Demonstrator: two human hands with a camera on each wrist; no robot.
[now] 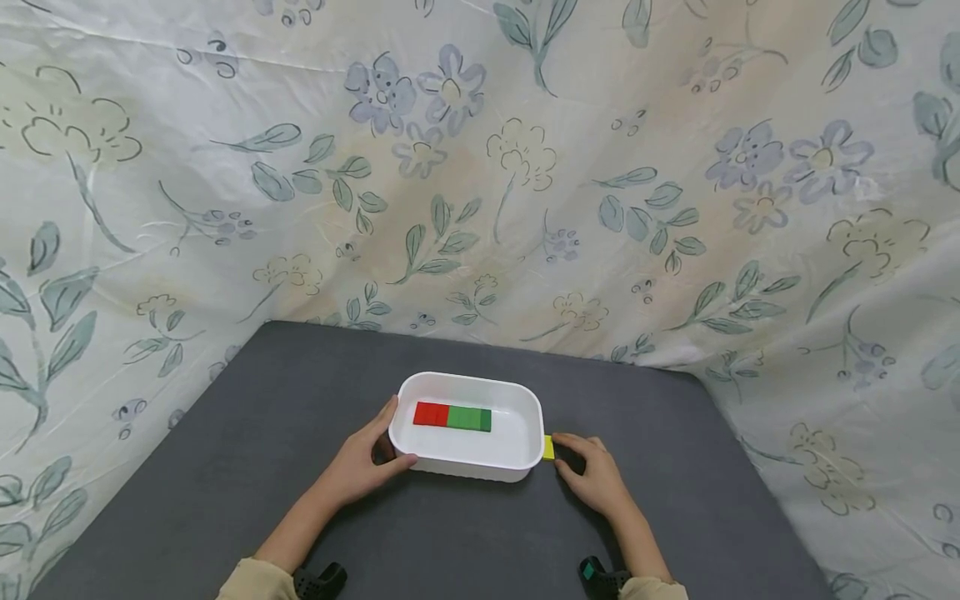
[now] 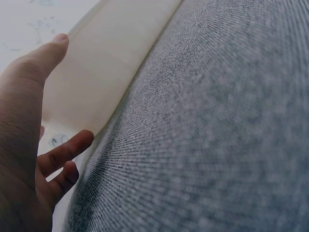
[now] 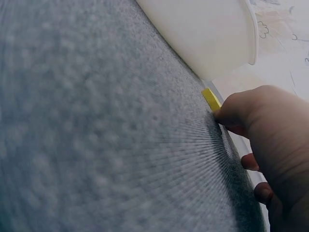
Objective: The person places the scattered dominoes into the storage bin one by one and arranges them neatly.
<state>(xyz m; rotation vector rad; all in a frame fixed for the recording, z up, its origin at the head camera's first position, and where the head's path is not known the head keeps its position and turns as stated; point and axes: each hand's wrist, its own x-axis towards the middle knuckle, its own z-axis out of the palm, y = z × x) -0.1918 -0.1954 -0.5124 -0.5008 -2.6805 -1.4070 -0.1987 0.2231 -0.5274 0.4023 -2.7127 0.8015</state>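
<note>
A white rectangular plastic container stands on the dark table. Inside it, red blocks and green blocks lie end to end in a row. My left hand grips the container's left end, thumb along the front wall and fingers round the side. In the left wrist view that thumb rests against the pale wall. Just off the container's right end, my right hand pinches a small yellow block between thumb and fingers, low at the table cloth. Part of the yellow block is hidden by the fingers.
The table has a dark grey ribbed cloth surface. Behind it and along its sides hangs a floral curtain. Black bands sit on both wrists, beside beige sleeves.
</note>
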